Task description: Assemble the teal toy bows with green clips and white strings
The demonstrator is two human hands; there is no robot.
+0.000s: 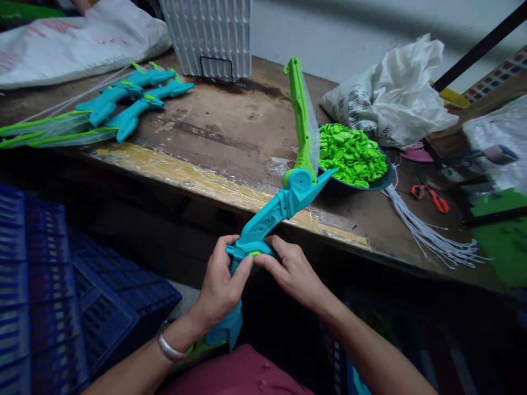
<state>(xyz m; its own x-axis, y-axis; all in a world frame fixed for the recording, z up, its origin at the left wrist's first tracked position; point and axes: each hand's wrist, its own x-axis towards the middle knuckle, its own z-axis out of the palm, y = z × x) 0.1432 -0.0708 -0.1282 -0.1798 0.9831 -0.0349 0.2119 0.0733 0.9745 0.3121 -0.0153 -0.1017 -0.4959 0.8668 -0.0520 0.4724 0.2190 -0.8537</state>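
Observation:
A blue and green plastic toy bow (263, 219) is held upright at a slant in front of my body. One green limb (302, 118) stands up from its blue upper joint; the lower end reaches down toward my lap. My left hand (224, 282) wraps around the blue grip, thumb pressed near a small green piece (254, 253) at the middle. My right hand (290, 271) pinches the same middle part from the right, thumb against that green piece. Beyond the bow's upper joint, a dark bowl (385, 178) holds a heap of small green plastic pieces (349, 153).
Several similar bows (135, 101) lie at the table's left. White strings (428, 225) and orange-handled scissors (430, 197) lie right. A white sack (395, 93), a grey ribbed tray (209, 35) and another sack (82, 46) stand behind. Blue crates (111, 296) are at lower left.

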